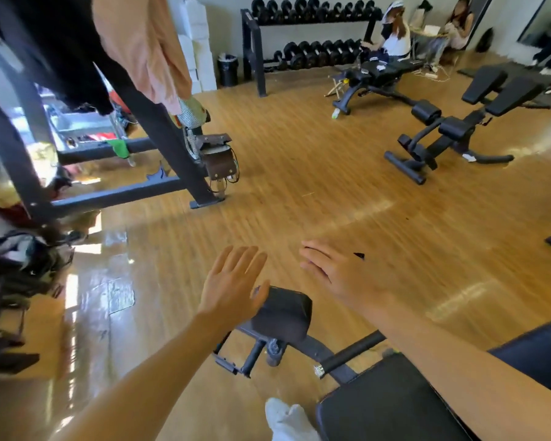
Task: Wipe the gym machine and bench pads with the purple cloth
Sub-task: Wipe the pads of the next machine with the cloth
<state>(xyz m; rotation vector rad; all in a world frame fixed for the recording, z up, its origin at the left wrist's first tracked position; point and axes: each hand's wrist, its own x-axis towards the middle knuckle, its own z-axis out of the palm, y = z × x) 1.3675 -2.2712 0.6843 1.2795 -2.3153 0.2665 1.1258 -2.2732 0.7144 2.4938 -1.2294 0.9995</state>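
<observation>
Reaching out over the floor past the front end of the bench (392, 405), both hands are spread flat with straight fingers and hold nothing. The left hand (233, 281) hovers just beside the near edge of the roller pad (283, 313), its thumb close to or touching the pad; the right hand (341, 275) hangs above and beyond it. No purple cloth shows anywhere, so wiping probably has not begun; the empty hands suggest it must be fetched first.
</observation>
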